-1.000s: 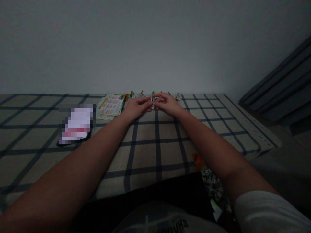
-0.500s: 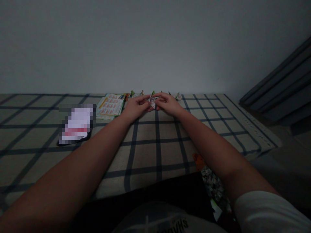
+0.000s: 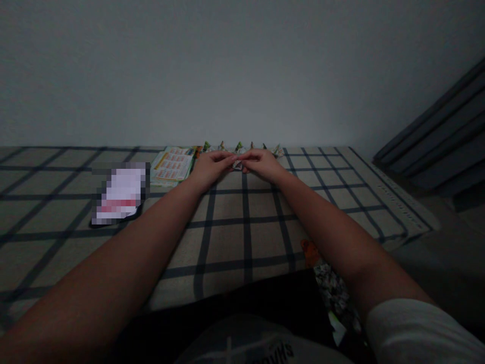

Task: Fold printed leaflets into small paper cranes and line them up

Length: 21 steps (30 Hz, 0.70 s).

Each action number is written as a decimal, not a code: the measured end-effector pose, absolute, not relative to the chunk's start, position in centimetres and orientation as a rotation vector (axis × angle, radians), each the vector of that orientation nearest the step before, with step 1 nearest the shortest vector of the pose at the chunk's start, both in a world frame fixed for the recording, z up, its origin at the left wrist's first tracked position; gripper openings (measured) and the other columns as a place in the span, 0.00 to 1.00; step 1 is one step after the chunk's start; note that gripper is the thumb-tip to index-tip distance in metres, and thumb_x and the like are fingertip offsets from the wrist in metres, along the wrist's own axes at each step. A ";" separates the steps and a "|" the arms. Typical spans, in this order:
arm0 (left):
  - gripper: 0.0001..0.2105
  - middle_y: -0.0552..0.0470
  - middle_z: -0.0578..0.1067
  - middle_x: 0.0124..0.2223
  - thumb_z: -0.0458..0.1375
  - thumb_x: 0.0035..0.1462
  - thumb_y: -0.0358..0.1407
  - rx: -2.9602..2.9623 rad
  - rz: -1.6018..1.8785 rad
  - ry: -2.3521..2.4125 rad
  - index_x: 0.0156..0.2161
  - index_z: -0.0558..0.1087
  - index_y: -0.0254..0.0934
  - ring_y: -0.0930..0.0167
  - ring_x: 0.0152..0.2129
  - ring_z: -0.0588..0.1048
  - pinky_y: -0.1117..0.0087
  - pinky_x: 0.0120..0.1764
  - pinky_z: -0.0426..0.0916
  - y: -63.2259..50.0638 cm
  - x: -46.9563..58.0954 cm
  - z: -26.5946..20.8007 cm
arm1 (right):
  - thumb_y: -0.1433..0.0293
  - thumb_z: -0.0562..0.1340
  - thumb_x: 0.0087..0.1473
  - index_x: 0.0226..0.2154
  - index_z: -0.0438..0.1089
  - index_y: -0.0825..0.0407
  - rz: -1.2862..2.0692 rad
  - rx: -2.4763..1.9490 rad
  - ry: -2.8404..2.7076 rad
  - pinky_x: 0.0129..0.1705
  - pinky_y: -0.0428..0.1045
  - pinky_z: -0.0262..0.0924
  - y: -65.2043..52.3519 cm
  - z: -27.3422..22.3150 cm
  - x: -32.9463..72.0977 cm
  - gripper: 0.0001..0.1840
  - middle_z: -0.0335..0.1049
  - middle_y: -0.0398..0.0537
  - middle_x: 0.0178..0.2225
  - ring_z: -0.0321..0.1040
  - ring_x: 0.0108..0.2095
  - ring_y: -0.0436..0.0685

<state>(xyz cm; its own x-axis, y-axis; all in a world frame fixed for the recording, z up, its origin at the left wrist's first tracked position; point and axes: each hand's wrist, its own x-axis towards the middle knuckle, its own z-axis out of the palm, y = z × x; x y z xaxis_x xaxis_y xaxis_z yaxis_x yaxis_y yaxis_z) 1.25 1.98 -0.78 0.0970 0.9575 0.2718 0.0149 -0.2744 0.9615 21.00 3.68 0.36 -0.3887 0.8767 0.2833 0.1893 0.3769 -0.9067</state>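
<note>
Between my two hands, just above the checked cloth, is a small piece of folded printed paper [image 3: 237,164], mostly covered by my fingers. My left hand [image 3: 212,167] pinches it from the left, thumb and fingertips together. From the other side my right hand [image 3: 261,163] grips it, its index finger and thumb meeting the left fingertips. Right behind the hands stands a row of several small folded paper pieces [image 3: 239,146], pointed at the top, along the wall.
Printed sheets [image 3: 172,166] lie left of my left hand. Farther left is a phone-like device [image 3: 123,194] with a blurred screen. A checked cloth [image 3: 227,237] covers the table. Beside my lap, under my right arm, is a heap of small patterned paper pieces [image 3: 333,285].
My fingers have come down and closer together over the folded paper. It now looks lower and flatter, with less of it showing. The arms have hardly moved.
</note>
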 end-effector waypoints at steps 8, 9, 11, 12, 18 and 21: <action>0.30 0.42 0.82 0.47 0.75 0.42 0.48 1.472 1.319 0.960 0.49 0.80 0.34 0.63 0.45 0.80 0.57 0.55 0.74 1.4 1.4 0.0 | 0.68 0.64 0.62 0.48 0.74 0.54 1.108 -0.919 -1.747 0.32 0.44 0.69 3.6 0.6 21.2 0.12 0.74 0.43 0.28 0.71 0.26 0.48; 0.30 0.42 0.82 0.47 0.75 0.43 0.47 1.480 1.320 0.968 0.50 0.80 0.34 0.62 0.45 0.80 0.57 0.55 0.73 1.4 1.3 0.0 | 0.67 0.64 0.63 0.48 0.74 0.54 1.126 -0.922 -1.740 0.31 0.43 0.69 3.6 0.6 21.2 0.13 0.74 0.43 0.27 0.71 0.26 0.48; 0.30 0.42 0.82 0.47 0.75 0.43 0.44 1.473 1.337 0.976 0.52 0.79 0.33 0.63 0.45 0.80 0.56 0.55 0.73 1.5 1.3 -0.1 | 0.64 0.65 0.63 0.48 0.73 0.53 1.154 -0.932 -1.719 0.30 0.43 0.68 3.6 0.6 21.1 0.14 0.74 0.44 0.29 0.72 0.27 0.49; 0.31 0.42 0.81 0.46 0.75 0.43 0.43 1.464 1.348 0.976 0.53 0.79 0.33 0.63 0.45 0.80 0.56 0.55 0.73 1.6 1.2 -0.1 | 0.63 0.66 0.62 0.49 0.72 0.53 1.163 -0.937 -1.714 0.30 0.43 0.68 3.6 0.6 21.1 0.15 0.75 0.45 0.31 0.72 0.27 0.49; 0.31 0.43 0.80 0.43 0.74 0.44 0.40 1.493 1.371 1.000 0.55 0.78 0.32 0.63 0.42 0.79 0.58 0.51 0.74 1.7 1.2 -0.1 | 0.65 0.73 0.53 0.53 0.71 0.53 1.152 -0.911 -1.762 0.46 0.50 0.73 3.1 0.6 20.9 0.27 0.78 0.50 0.40 0.75 0.39 0.53; 0.31 0.46 0.80 0.40 0.73 0.44 0.41 1.529 1.375 1.026 0.55 0.78 0.33 0.64 0.41 0.79 0.58 0.50 0.75 1.5 1.2 0.1 | 0.67 0.73 0.52 0.54 0.71 0.55 1.124 -0.912 -1.813 0.47 0.52 0.73 3.0 0.7 21.1 0.28 0.77 0.48 0.37 0.75 0.38 0.54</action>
<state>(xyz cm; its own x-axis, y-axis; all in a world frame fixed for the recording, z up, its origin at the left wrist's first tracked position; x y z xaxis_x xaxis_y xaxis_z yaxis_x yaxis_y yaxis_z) 1.25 1.48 0.07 0.0724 0.9415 0.3291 0.0477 -0.3329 0.9418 21.07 3.03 0.67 -0.4211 0.8713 0.2521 0.1615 0.3456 -0.9244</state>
